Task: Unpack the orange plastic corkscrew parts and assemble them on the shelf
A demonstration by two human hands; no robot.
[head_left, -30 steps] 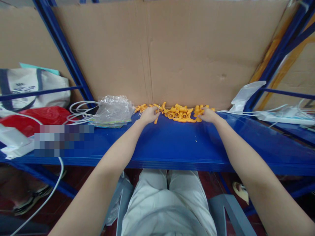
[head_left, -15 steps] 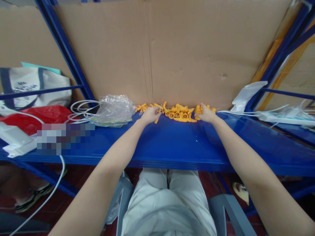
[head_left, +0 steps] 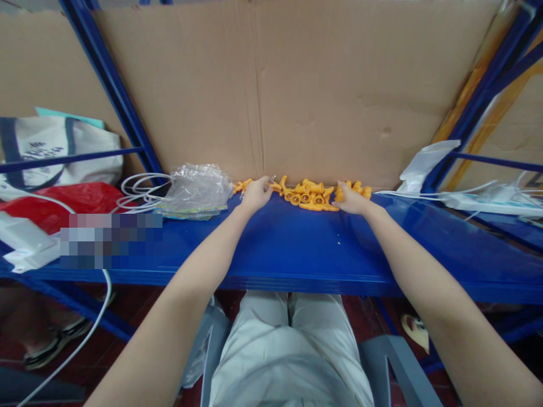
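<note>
Small orange plastic pieces point(head_left: 313, 199) lie in a row at the back of the blue table, some tube-shaped with round open ends and one long and curved at the front. My left hand point(head_left: 256, 194) is closed at the left part of the row, with a bit of metal chain showing at its fingertips; the fingers mostly hide what they hold. More thin orange pieces with chains point(head_left: 241, 186) lie just beyond it. My right hand point(head_left: 353, 202) reaches among short orange pieces point(head_left: 357, 187) at the right end, thumb and forefinger apart.
Left of the row are clear plastic bags point(head_left: 199, 189), coiled white cable point(head_left: 136, 192), a red bag point(head_left: 85, 200) and a white adapter point(head_left: 29, 237). Cardboard point(head_left: 322, 90) stands behind the blue table point(head_left: 292, 249). White cables and a power strip point(head_left: 487, 203) lie at the right.
My left hand has turned and shifted slightly left; the orange piece that hung below its fingers no longer shows there. My right hand has dipped a little, its fingers now spread leftward.
</note>
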